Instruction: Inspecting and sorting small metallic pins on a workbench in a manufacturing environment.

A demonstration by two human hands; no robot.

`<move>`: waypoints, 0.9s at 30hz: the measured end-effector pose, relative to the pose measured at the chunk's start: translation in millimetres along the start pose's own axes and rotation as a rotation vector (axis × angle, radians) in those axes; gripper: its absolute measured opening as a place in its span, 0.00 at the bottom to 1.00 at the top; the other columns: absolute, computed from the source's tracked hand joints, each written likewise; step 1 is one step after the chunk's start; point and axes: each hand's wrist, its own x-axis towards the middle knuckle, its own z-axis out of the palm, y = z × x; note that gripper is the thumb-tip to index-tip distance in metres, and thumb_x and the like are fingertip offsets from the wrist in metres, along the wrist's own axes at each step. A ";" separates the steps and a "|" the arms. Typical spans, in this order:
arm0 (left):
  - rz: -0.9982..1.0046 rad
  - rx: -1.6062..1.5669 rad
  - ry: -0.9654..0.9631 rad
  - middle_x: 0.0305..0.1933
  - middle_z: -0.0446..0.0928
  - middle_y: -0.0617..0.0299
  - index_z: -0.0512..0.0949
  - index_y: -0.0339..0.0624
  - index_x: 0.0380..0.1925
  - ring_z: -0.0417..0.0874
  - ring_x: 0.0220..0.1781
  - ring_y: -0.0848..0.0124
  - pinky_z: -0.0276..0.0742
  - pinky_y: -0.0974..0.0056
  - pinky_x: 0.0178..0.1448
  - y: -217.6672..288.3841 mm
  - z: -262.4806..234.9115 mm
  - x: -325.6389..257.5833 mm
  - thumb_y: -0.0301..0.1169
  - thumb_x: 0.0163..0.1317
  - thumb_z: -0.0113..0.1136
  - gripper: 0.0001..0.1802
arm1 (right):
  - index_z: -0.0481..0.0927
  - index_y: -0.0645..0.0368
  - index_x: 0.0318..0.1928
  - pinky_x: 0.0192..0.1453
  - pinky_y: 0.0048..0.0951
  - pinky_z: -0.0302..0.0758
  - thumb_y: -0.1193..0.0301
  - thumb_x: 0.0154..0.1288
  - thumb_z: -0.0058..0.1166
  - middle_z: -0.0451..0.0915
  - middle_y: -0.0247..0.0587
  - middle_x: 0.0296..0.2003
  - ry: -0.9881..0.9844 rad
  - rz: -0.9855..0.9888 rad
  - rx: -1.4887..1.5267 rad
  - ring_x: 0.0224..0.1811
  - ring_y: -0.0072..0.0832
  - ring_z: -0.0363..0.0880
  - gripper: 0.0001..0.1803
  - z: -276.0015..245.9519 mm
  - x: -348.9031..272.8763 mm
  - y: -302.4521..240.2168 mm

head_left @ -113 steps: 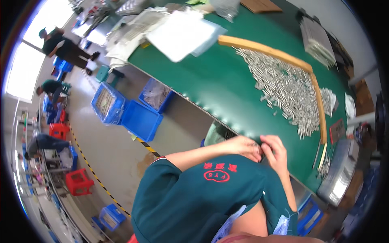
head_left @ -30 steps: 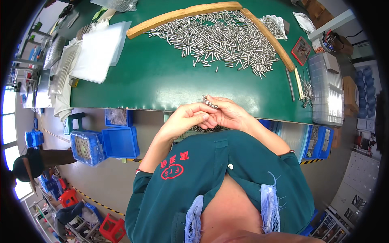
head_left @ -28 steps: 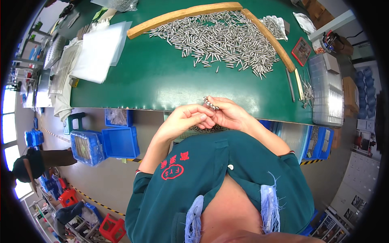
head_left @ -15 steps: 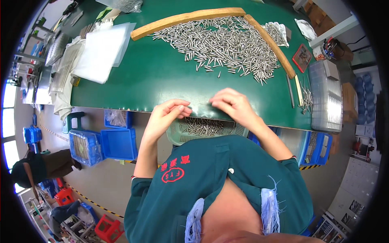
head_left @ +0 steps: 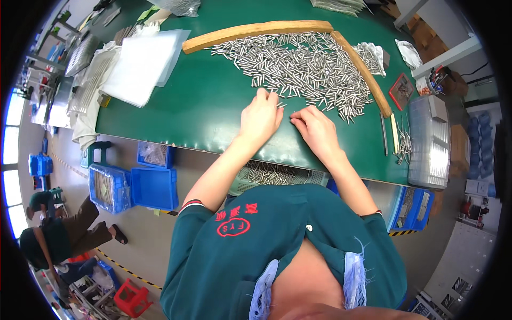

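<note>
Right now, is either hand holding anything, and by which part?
Cannot tell: a small metal part shows at the left hand, gripped or loose; the right hand, fingers curled, hides any hold.

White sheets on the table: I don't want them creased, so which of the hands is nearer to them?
The left hand. It is to the right of the white sheets, by the near edge of the metal pins; the right hand is farther right.
</note>
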 end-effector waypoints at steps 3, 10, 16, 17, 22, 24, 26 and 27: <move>-0.020 -0.043 -0.064 0.38 0.70 0.53 0.72 0.41 0.35 0.80 0.40 0.55 0.79 0.54 0.40 6.3 -3.8 -12.5 0.37 0.56 0.63 0.14 | 0.80 0.54 0.36 0.39 0.36 0.76 0.66 0.57 0.61 0.77 0.36 0.35 -0.044 0.078 0.069 0.37 0.34 0.79 0.08 1.3 6.2 -1.4; 0.012 -0.101 0.009 0.42 0.74 0.53 0.77 0.45 0.42 0.79 0.45 0.54 0.77 0.55 0.46 -6.8 -9.6 6.5 0.32 0.60 0.57 0.11 | 0.82 0.52 0.37 0.43 0.34 0.77 0.67 0.56 0.61 0.77 0.34 0.40 0.026 -0.169 -0.032 0.44 0.33 0.78 0.08 9.5 7.6 -5.5; 0.113 -0.031 0.089 0.37 0.73 0.55 0.75 0.41 0.34 0.77 0.41 0.56 0.78 0.54 0.42 -13.9 24.4 12.6 0.32 0.54 0.59 0.09 | 0.82 0.54 0.36 0.43 0.31 0.76 0.69 0.57 0.61 0.79 0.33 0.39 0.031 -0.210 -0.096 0.40 0.34 0.78 0.07 -3.2 -0.3 -4.6; 0.133 -0.033 0.108 0.37 0.72 0.55 0.75 0.41 0.33 0.77 0.40 0.56 0.78 0.54 0.41 -13.1 23.9 9.4 0.31 0.54 0.58 0.08 | 0.81 0.54 0.36 0.43 0.31 0.75 0.69 0.57 0.61 0.79 0.34 0.39 0.025 -0.190 -0.085 0.40 0.34 0.78 0.07 -5.0 -1.8 -4.1; 0.228 -0.021 0.026 0.35 0.71 0.57 0.75 0.42 0.32 0.76 0.43 0.59 0.77 0.56 0.43 -5.3 12.9 -24.2 0.28 0.54 0.53 0.06 | 0.79 0.56 0.35 0.42 0.32 0.75 0.72 0.57 0.61 0.79 0.35 0.38 -0.033 -0.112 0.018 0.39 0.34 0.78 0.06 -4.1 -4.4 -4.6; 0.260 -0.081 -0.023 0.36 0.72 0.57 0.74 0.42 0.33 0.76 0.43 0.58 0.76 0.55 0.44 -8.5 13.2 -28.1 0.29 0.55 0.55 0.06 | 0.78 0.57 0.35 0.41 0.31 0.76 0.72 0.56 0.62 0.79 0.35 0.38 -0.051 -0.106 0.038 0.39 0.33 0.78 0.08 -2.7 -4.7 -9.8; 0.172 -0.216 0.027 0.37 0.72 0.58 0.74 0.41 0.33 0.76 0.43 0.57 0.76 0.55 0.44 -8.8 4.2 -22.3 0.29 0.56 0.57 0.07 | 0.79 0.56 0.37 0.41 0.31 0.76 0.70 0.54 0.65 0.78 0.35 0.40 -0.083 0.033 0.125 0.37 0.31 0.78 0.11 -1.5 -4.7 -12.1; 0.123 -0.204 0.092 0.38 0.72 0.56 0.73 0.40 0.34 0.76 0.44 0.55 0.77 0.54 0.44 -10.7 -0.3 -15.7 0.30 0.56 0.60 0.09 | 0.80 0.55 0.41 0.41 0.31 0.76 0.67 0.53 0.66 0.77 0.33 0.41 -0.088 0.021 0.068 0.38 0.29 0.78 0.15 -4.5 -4.3 -19.1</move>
